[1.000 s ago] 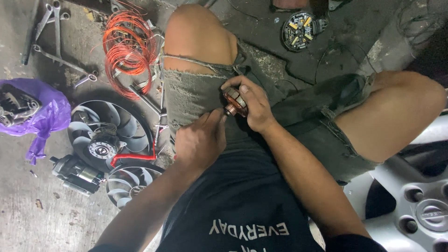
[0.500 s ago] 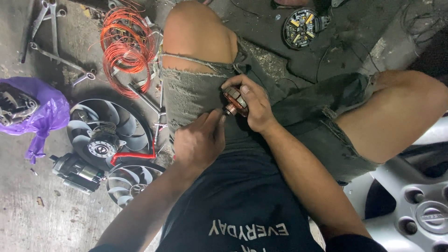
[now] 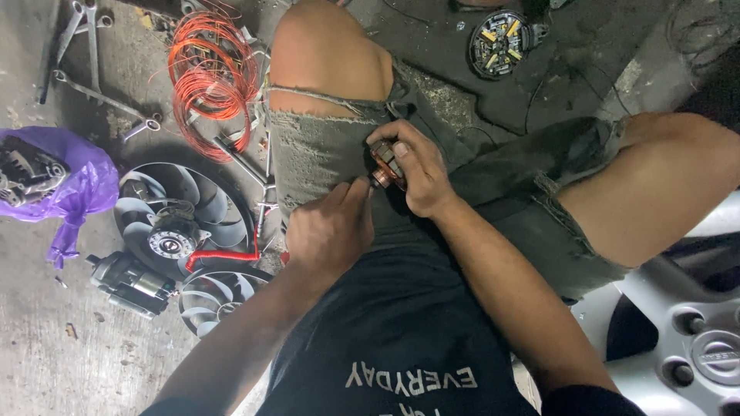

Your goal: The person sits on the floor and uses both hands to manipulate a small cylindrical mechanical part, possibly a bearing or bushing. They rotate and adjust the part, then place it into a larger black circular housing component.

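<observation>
**Small motor part held over the lap, both hands working on it**

The small copper-wound motor part [image 3: 385, 166] sits at the middle of the view, just above the person's lap and resting against the frayed shorts [image 3: 324, 154]. The right hand [image 3: 412, 173] has its grip clenched around it, fingers wrapped over the top and thumb beneath, so the brown end faces toward the other hand; held this way, the part seems steadied against the thigh. The left hand [image 3: 331, 231] comes in from 7 o'clock with its fingertips pinched together at the part's end. Its grip is closed, but whether it pinches a thin wire, a small tool or only the part's edge is too small to tell.

Around the lap, the floor [image 3: 46, 354] carries the rest of the work. At 9 o'clock of the hands lies a black fan [image 3: 177, 216] with a metal hub, and a second fan [image 3: 212, 296] lies just below it, with a red cable [image 3: 223, 254] curling between them. Beside these, toward 8 o'clock, lies a grey starter-like motor [image 3: 127, 281]. At 10 o'clock a loose coil of orange wire [image 3: 212, 73] lies near the knee, within reach. Farther left, a purple bag [image 3: 73, 192] wraps another metal part, and wrenches [image 3: 85, 46] lie toward 11 o'clock. At 1 o'clock a round motor end with yellow pieces [image 3: 501, 42] rests on the dark floor. At 4 o'clock a silver wheel rim [image 3: 678, 331] fills the corner.
</observation>
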